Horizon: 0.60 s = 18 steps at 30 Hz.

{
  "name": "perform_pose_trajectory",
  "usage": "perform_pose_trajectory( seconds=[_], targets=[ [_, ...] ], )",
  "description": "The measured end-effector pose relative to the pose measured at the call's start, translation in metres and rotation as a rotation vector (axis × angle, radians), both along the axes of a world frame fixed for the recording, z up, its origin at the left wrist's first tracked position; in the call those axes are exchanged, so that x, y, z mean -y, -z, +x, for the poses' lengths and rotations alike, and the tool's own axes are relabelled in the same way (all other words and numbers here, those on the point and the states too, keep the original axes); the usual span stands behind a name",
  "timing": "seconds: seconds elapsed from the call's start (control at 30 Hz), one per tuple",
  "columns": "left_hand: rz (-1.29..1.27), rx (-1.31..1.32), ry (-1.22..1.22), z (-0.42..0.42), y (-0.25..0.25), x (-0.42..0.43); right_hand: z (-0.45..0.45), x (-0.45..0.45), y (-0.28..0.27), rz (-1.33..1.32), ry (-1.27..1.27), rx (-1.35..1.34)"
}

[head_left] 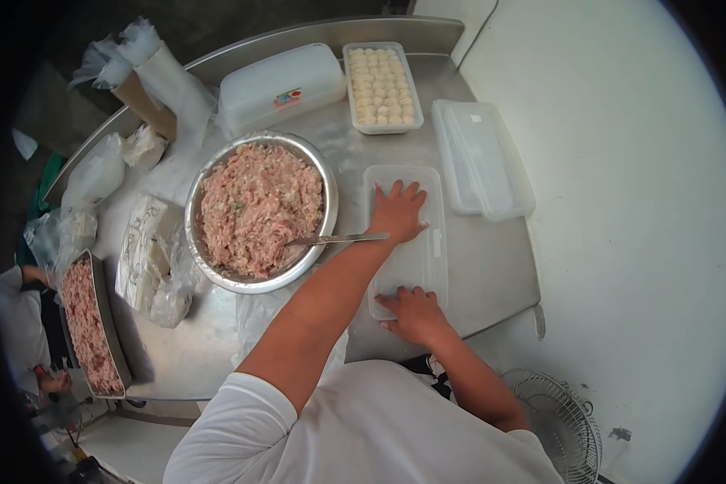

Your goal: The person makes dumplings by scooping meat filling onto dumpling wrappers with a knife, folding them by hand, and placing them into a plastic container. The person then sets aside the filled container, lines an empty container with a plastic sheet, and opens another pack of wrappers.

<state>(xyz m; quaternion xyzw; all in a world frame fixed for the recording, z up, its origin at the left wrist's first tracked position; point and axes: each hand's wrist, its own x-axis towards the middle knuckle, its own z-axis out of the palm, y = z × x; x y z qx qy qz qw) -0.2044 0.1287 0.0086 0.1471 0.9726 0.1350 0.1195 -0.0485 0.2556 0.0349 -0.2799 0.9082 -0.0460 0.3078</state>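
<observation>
A translucent rectangular plastic piece [407,262], a shallow container or a lid, lies on the steel table in front of me. My left hand [398,211] presses on its far half with the fingers spread. On its near end rests my right hand [416,315], fingers stretched out and apart. Left of them stands a large metal bowl [331,206] full of minced meat mixture [258,206]. A metal utensil [339,239] sticks out of the mixture; its handle reaches to my left wrist, and its working end is buried.
At the back are a plastic box of pale round dumplings [381,85] and a large translucent container [282,87]. Stacked lids [480,161] lie right, by the wall. Wrapped packages [148,254] and a meat tray [97,323] stand left, near another person [26,323]. A fan [557,419] is below.
</observation>
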Motion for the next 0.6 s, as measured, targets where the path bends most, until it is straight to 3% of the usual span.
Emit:
perform_pose_trajectory(
  seconds=[0.1, 0.17, 0.3, 0.37, 0.43, 0.47, 0.5, 0.53, 0.57, 0.6],
  targets=[
    [0.054, -0.045, 0.007, 0.014, -0.007, -0.002, 0.001, -0.001, 0.002, -0.015, -0.031, -0.035],
    [0.099, -0.121, 0.127, 0.041, -0.012, 0.005, 0.008, -0.005, 0.002, -0.138, -0.066, -0.243],
    [0.756, -0.311, 0.281, 0.144, -0.031, 0.078, 0.0, -0.017, -0.018, -0.369, -0.094, -0.311],
    [0.761, -0.235, 0.135, 0.196, -0.056, 0.128, -0.007, -0.017, -0.044, -0.536, 0.119, -0.243],
    [0.702, -0.262, -0.187, 0.243, -0.034, 0.167, -0.01, -0.004, -0.07, -0.626, 0.12, -0.274],
    [0.702, -0.263, -0.201, 0.262, -0.029, 0.178, -0.014, 0.005, -0.079, -0.715, 0.132, -0.314],
    [0.654, -0.225, -0.406, 0.279, -0.025, 0.188, -0.019, 0.018, -0.083, -0.717, 0.122, -0.308],
    [0.603, -0.184, -0.609, 0.292, -0.021, 0.191, -0.024, 0.034, -0.086, -0.759, -0.01, -0.507],
    [0.604, -0.188, -0.618, 0.3, -0.012, 0.188, -0.029, 0.05, -0.088, -0.796, -0.145, -0.708],
    [0.606, -0.229, -0.562, 0.305, -0.001, 0.18, -0.036, 0.066, -0.088, -0.796, -0.153, -0.705]
  ],
)
